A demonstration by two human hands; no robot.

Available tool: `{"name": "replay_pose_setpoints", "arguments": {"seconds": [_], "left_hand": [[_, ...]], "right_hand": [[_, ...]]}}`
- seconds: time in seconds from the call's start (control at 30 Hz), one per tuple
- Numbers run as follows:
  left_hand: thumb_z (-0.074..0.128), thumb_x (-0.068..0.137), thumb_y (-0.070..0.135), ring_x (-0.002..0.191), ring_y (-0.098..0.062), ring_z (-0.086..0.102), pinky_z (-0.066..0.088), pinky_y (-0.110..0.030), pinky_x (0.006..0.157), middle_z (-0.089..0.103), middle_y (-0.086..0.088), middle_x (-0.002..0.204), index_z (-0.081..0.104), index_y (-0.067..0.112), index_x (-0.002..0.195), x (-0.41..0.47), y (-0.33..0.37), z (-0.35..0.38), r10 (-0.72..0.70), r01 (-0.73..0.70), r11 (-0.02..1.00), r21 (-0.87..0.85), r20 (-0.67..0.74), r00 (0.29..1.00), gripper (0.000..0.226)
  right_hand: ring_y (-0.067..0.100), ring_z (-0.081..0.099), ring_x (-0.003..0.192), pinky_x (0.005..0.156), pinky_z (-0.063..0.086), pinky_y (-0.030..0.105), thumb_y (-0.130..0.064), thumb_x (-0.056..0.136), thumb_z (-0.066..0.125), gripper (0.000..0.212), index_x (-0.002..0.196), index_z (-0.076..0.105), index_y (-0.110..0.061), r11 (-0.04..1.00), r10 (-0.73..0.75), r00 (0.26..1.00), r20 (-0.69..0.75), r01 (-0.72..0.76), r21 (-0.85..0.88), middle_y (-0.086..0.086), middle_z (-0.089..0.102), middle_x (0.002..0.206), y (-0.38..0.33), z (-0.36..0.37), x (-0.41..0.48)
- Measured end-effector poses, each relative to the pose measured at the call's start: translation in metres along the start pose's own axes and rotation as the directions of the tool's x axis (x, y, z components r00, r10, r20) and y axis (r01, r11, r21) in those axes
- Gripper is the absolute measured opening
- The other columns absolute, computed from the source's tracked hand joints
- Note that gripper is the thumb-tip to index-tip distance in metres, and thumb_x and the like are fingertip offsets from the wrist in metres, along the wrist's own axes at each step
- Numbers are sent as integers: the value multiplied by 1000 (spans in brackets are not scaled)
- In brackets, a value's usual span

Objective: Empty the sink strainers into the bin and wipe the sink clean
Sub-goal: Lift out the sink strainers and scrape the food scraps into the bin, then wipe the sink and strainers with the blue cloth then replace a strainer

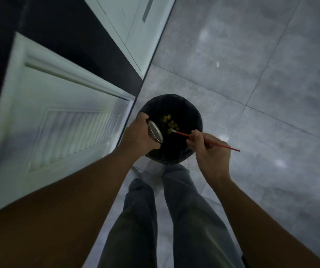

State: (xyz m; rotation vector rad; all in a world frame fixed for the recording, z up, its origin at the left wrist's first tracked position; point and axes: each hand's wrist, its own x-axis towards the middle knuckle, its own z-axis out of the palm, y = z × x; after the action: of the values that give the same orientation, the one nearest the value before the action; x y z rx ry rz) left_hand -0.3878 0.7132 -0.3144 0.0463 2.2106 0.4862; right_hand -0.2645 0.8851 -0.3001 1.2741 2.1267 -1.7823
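Left grip (139,135): fingers and thumb curled round the sink strainer (155,131), holding it by its body from the left side.
Sink strainer: shiny metal, tipped up on its edge so that the round rim shows as a narrow oval. It hangs over the left part of the bin's mouth, at the right edge of the left grip.
Right grip (209,151): fingertips pinched on the thin red handle of a brush (182,134), pencil-fashion, near the middle of its length. The handle's rear end sticks out past the hand to the right.
Brush tip (173,130): pale bristles, pointing left toward the strainer and near it, but apart from it. It sits over the bin's mouth between the two grips.
Bin (194,117): round, with a black liner, standing on the floor just ahead of the person's feet and under both grips.
Scraps (169,121): small yellow bits lying inside the bin on the liner, just beyond the brush tip. Whether the bristles touch them cannot be told.
Floor (252,74): large grey tiles.
Cabinet door (58,122): white, with louvred slats, to the left of the bin.
Legs (184,209): in grey trousers, below the bin in the picture.
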Motion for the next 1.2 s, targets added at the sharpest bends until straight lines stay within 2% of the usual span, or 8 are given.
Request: {"name": "replay_pose_setpoints", "arguments": {"seconds": [0.13,0.33,0.5,0.7,0.83,0.93,1.07,1.2], "left_hand": [[90,64,28,133,-27,48,47,-42,105,47,-5,147,29,25,153,-34,15,-21,110,-111,993,-43,-28,994,108],[88,64,29,118,-21,56,54,-41,95,55,2,130,45,29,138,-103,38,-70,186,-208,970,-127,-170,968,86],[90,62,35,113,-19,61,57,-33,92,64,5,122,44,34,131,-172,51,-118,155,-234,951,-200,-344,926,82],[86,56,41,114,-21,61,56,-40,95,64,3,121,43,41,130,-253,45,-200,65,-264,923,-280,-563,824,86],[84,56,43,116,-24,58,51,-44,99,60,-2,124,48,32,133,-299,11,-258,-45,-305,893,-331,-740,671,86],[87,57,37,117,-17,57,51,-41,100,58,4,125,47,40,126,-328,-31,-287,-168,-339,842,-419,-801,574,79],[86,60,27,113,-14,60,51,-35,99,60,3,124,51,33,127,-351,-98,-301,-355,-343,764,-546,-800,484,76],[84,60,19,104,-11,62,48,-25,91,63,7,114,54,23,126,-355,-164,-296,-474,-311,708,-634,-753,456,73]], "right_hand": [[-5,72,80,68,55,8,-37,98,61,14,88,67,-44,996,-43,999,28,45,-77,-26,72,75,-25,-5,-16],[-4,70,75,74,55,7,-28,102,58,21,91,66,-44,938,-239,966,96,255,-237,-18,72,81,-87,-12,-60],[12,71,89,86,59,24,-31,105,48,24,114,71,-26,853,-306,924,228,373,-366,1,76,102,-139,-20,-106],[14,66,105,83,37,4,-48,103,38,39,127,63,-31,736,-390,872,297,489,-468,-2,69,118,-210,-3,-157],[-4,61,105,86,39,-5,-57,102,35,49,121,69,-27,654,-636,683,358,724,-219,-14,70,115,-274,23,-195],[-11,56,113,103,42,7,-33,106,46,37,121,71,-11,394,-830,411,376,911,-126,-1,72,121,-303,58,-219],[13,67,116,102,53,27,-4,96,64,24,118,70,4,193,-922,155,355,978,74,13,71,121,-318,120,-240],[17,68,114,103,52,29,-12,99,60,27,122,69,1,168,-845,89,528,980,104,12,71,122,-330,187,-251]]}}
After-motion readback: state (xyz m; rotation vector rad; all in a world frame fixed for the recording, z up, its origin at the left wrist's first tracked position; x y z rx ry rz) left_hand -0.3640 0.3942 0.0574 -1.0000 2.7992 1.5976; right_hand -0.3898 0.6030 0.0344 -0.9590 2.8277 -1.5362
